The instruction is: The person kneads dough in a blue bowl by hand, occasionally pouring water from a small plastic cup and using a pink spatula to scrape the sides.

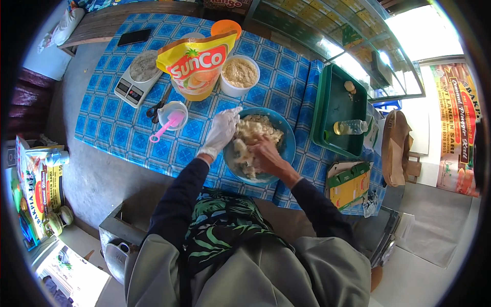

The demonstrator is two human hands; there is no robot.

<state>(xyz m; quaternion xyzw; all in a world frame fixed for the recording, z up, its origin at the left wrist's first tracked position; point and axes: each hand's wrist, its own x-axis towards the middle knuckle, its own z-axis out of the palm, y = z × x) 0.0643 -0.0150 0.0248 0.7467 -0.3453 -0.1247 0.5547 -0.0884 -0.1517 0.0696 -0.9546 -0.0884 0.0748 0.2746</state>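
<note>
One blue-patterned tablecloth [128,134] under a blue bowl [288,138], glass cabinet [353,38] nearby

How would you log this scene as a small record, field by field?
left hand: white-gloved, at the left rim of the round blue bowl
right hand: ungloved, fingers in the pale lumpy mixture inside that bowl
beyond bowl: white round tub of beige crumbs, yellow-topped plastic pouch
left side: pink plastic utensil in a clear cup
right side: green rectangular tray

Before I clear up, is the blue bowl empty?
No, the blue bowl isn't empty: a pale, lumpy mixture shows inside, with the right hand touching it.
</note>
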